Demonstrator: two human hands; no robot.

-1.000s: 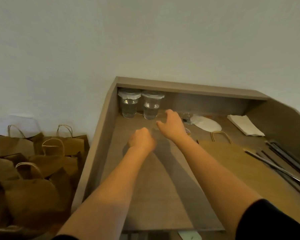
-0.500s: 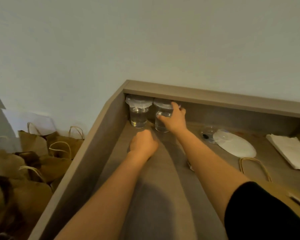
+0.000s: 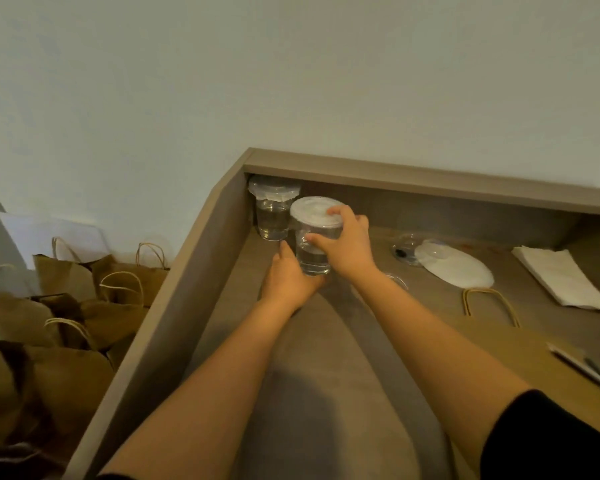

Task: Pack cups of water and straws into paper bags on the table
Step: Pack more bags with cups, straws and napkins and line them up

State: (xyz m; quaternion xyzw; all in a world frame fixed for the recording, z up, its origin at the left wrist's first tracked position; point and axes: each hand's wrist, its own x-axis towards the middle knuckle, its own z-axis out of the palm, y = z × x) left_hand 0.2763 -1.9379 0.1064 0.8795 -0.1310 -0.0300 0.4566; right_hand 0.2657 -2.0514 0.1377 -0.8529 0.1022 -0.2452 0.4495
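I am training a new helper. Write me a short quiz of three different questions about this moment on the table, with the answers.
1. True or false: the right hand grips the lidded cup around its upper part.
2. Where is the left hand? A) on the napkin B) under and beside the held cup's base C) inside a bag
3. Fill in: the second cup stands in the table's far ____ corner.

Key: 1 true; 2 B; 3 left.
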